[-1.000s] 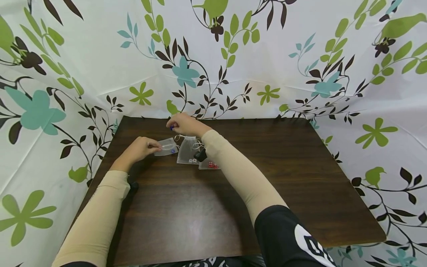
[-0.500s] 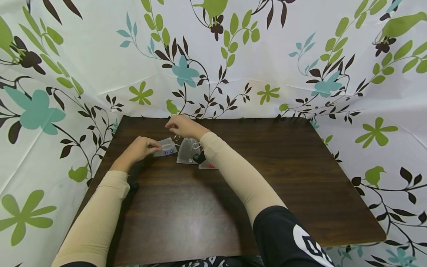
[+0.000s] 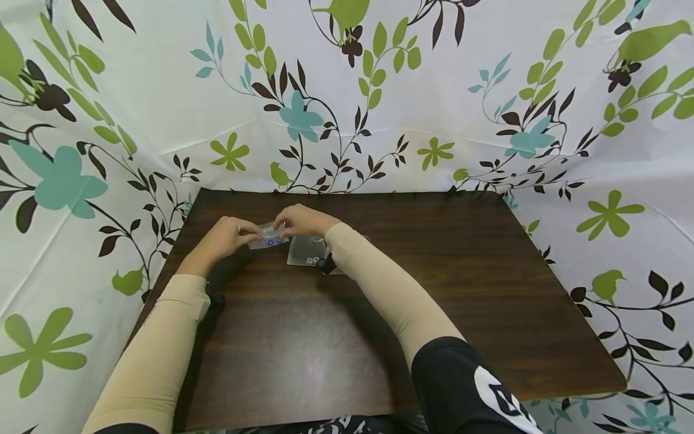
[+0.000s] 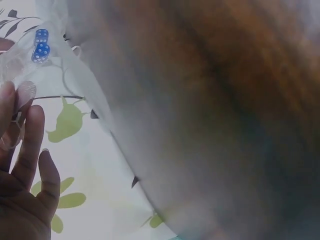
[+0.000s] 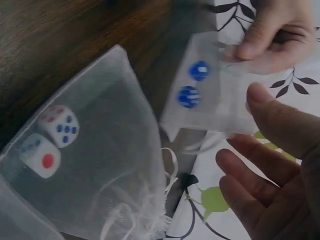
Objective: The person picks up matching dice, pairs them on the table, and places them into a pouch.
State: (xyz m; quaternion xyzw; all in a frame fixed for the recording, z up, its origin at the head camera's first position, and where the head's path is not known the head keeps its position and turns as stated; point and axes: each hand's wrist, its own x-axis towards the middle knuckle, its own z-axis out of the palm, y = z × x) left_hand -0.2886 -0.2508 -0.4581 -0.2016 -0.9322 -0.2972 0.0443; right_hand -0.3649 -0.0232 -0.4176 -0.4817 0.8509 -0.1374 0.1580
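Near the back left of the table, my left hand (image 3: 226,236) pinches one end of a small sheer white drawstring bag (image 5: 220,107). Two blue dice (image 5: 192,85) lie inside it, and they show through the mesh in the left wrist view too. My right hand (image 3: 305,220) is at the bag's other end. In the right wrist view its thumb and fingertips stand apart by the bag's edge; whether they touch it I cannot tell. Beside it lies a second sheer drawstring bag (image 5: 110,140) holding two white dice (image 5: 55,135) with coloured dots.
A third sheer bag (image 3: 338,271) lies to the right, mostly hidden under my right wrist. The dark wooden table (image 3: 461,289) extends to the right and towards me. A patterned cloth (image 3: 368,96) hangs along its back and sides.
A second blue die dropped from my right hand into the left-held bag between the first two frames. Since then the right hand has come down to the bag's edge, and the bag has been raised slightly.
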